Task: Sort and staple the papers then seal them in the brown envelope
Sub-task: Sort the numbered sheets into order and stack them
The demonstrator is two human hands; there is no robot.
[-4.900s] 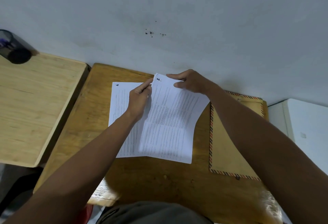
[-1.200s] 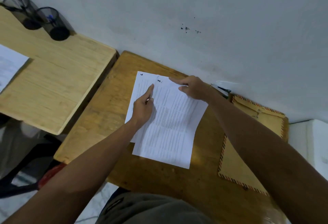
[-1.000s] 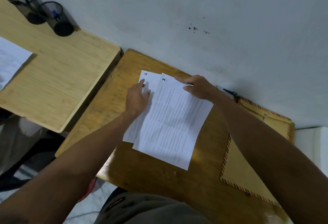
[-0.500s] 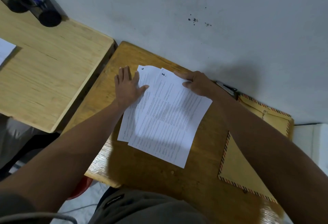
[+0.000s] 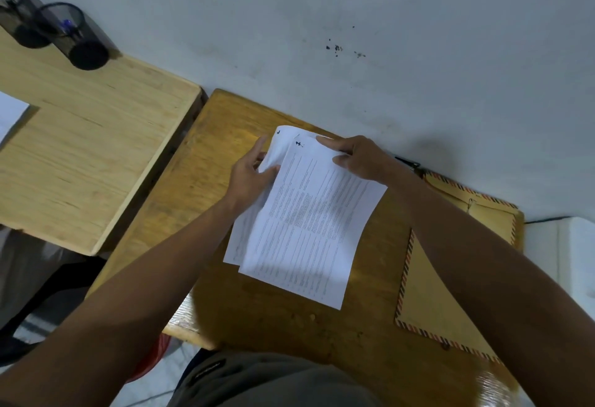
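Printed white papers [image 5: 309, 223] lie fanned on the dark wooden desk [image 5: 244, 303], a top sheet over a lower one whose left edge sticks out. My left hand [image 5: 251, 178] grips the lower sheet's left edge, curling it up off the desk. My right hand [image 5: 357, 158] presses the top sheet's far right corner. The brown envelope [image 5: 431, 290] with a striped border lies flat to the right, partly under my right forearm. A stapler [image 5: 407, 163] peeks out behind my right wrist, against the wall.
A lighter wooden desk [image 5: 83, 155] stands to the left with two black mesh pen cups [image 5: 69, 36] at its far edge and a white sheet [image 5: 9, 113] at its left. The wall [image 5: 354, 36] runs along the desks' far side. A white box [image 5: 573, 252] sits at the right.
My left hand, flat on the lower sheet half a second ago, has closed on its left edge and lifted it. My right hand has stayed on the top sheet's corner.
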